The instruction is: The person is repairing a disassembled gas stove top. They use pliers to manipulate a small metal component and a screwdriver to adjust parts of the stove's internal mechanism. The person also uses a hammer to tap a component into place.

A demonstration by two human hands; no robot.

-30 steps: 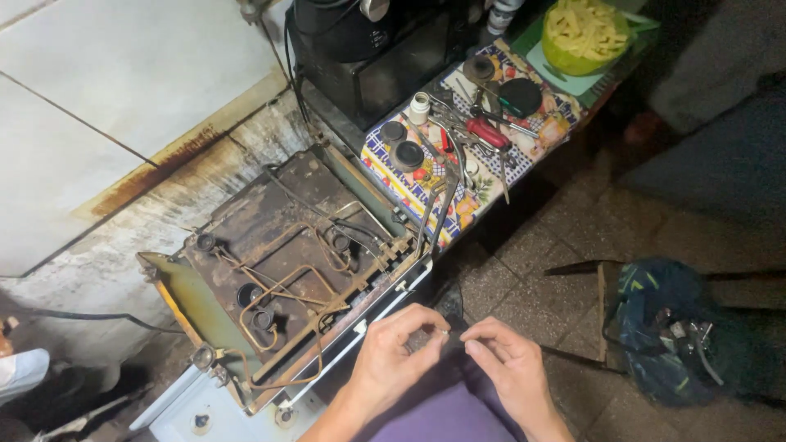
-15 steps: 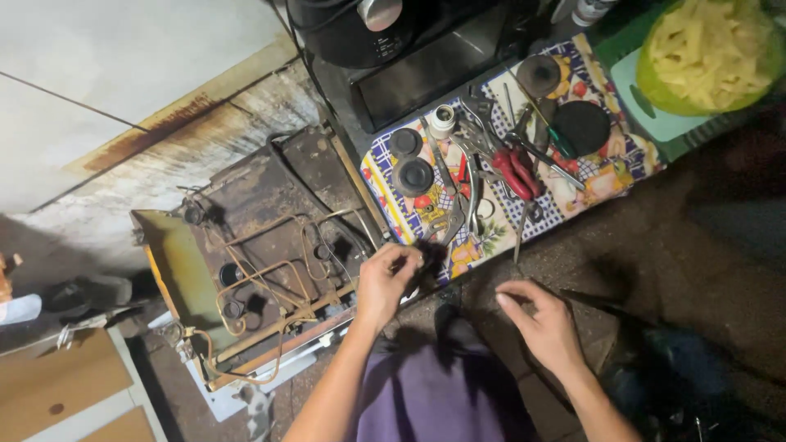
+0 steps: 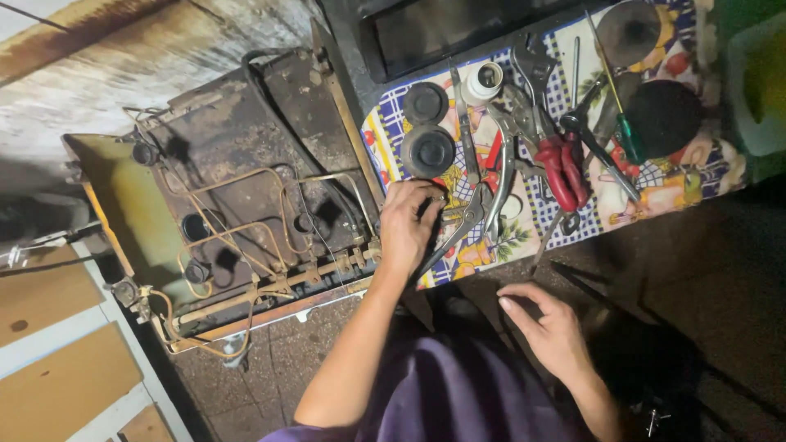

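1. Now my left hand (image 3: pixel 409 225) rests on the patterned cloth (image 3: pixel 524 225), fingers curled on a metal tool (image 3: pixel 463 221) at the fingertips; grip unclear.
2. My right hand (image 3: pixel 550 327) hovers open, fingers loosely together, holding nothing.
3. Burner caps (image 3: pixel 427 150) lie just beyond my left fingertips; red pliers (image 3: pixel 561 172) farther right.

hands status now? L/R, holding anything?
Left hand: fingers curled down among the tools on the patterned cloth; grip cannot be told.
Right hand: open, empty, off the cloth.
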